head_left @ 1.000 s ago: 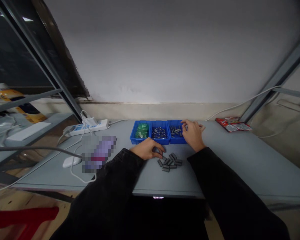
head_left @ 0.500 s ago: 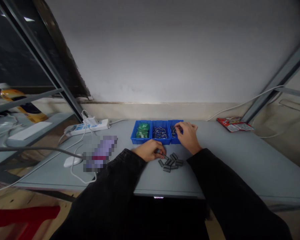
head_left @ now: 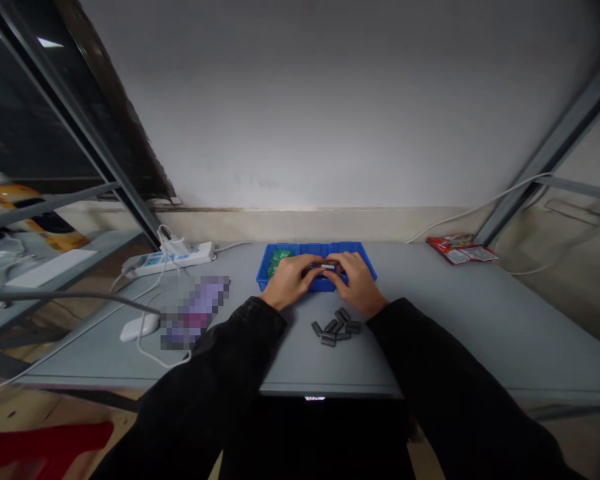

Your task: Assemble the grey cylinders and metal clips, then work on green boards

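Note:
My left hand (head_left: 291, 277) and my right hand (head_left: 356, 281) meet above the row of blue bins, fingertips pinched. Between them is a small, shiny, pale cylinder (head_left: 328, 267), lying crosswise; whether it is one piece or two cannot be made out. Below the hands, several dark grey cylinders (head_left: 336, 327) lie loose on the table. The left blue bin (head_left: 269, 272) holds green pieces (head_left: 279, 259). My fingers mostly cover the middle blue bin (head_left: 320, 287) and partly hide the right blue bin (head_left: 363, 253).
A white power strip (head_left: 195, 255) with cables and a white mouse-like object (head_left: 139, 327) are on the left of the grey table (head_left: 445, 320), near a blurred-out purple item (head_left: 200, 310). A red packet (head_left: 461, 249) lies at the back right.
My left hand has risen from the loose cylinders, and my right hand has come left out of the right bin. Both now meet over the bins. The view has shifted slightly.

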Action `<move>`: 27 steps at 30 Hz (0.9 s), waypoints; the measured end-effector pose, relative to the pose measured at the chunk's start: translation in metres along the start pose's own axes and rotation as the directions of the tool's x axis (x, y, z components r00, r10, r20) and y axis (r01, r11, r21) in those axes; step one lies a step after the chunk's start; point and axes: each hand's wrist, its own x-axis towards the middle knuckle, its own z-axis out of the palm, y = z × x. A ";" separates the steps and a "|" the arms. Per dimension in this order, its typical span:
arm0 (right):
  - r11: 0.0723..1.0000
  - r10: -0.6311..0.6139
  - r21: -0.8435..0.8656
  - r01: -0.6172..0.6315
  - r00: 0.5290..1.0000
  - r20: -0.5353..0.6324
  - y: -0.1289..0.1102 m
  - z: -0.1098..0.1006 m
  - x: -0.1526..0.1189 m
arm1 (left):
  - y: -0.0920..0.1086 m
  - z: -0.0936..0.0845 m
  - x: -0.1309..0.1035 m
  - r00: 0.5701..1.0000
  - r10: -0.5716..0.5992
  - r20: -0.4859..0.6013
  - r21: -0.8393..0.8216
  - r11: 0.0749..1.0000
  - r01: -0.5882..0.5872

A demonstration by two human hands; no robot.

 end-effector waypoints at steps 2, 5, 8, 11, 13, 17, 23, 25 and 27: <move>1.000 0.016 0.006 -0.016 0.999 -0.038 0.002 0.001 -0.001 | -0.001 0.003 0.007 0.999 0.003 -0.038 -0.004 1.000 -0.003; 0.999 0.036 0.012 -0.035 0.993 -0.113 0.006 0.000 0.000 | -0.003 0.010 0.009 0.992 0.006 -0.128 -0.008 1.000 -0.007; 1.000 0.024 0.013 -0.023 0.995 -0.097 0.008 -0.002 0.001 | -0.007 0.015 0.000 0.982 -0.011 -0.190 -0.016 1.000 0.008; 1.000 0.010 -0.010 -0.010 1.000 -0.023 0.007 -0.002 0.001 | -0.008 0.017 -0.010 0.983 -0.025 -0.184 -0.055 0.998 0.015; 1.000 0.011 -0.021 -0.011 1.000 0.012 0.007 -0.001 0.001 | -0.007 0.017 -0.014 0.981 -0.035 -0.189 -0.082 0.996 0.019; 1.000 -0.005 -0.017 0.006 0.999 0.047 0.007 0.000 0.002 | -0.003 0.018 -0.015 0.975 -0.025 -0.219 -0.078 0.997 0.008; 1.000 0.031 0.001 -0.031 0.998 0.061 0.004 -0.001 0.001 | -0.002 0.021 -0.013 0.969 -0.060 -0.240 -0.086 0.996 0.040; 0.999 0.044 0.018 -0.044 0.998 0.045 0.003 -0.001 0.000 | -0.002 0.021 -0.013 0.966 -0.070 -0.249 -0.081 0.995 0.051; 0.998 0.052 0.016 -0.053 0.998 0.043 0.003 -0.001 0.000 | -0.002 0.020 -0.012 0.968 -0.069 -0.242 -0.087 0.995 0.050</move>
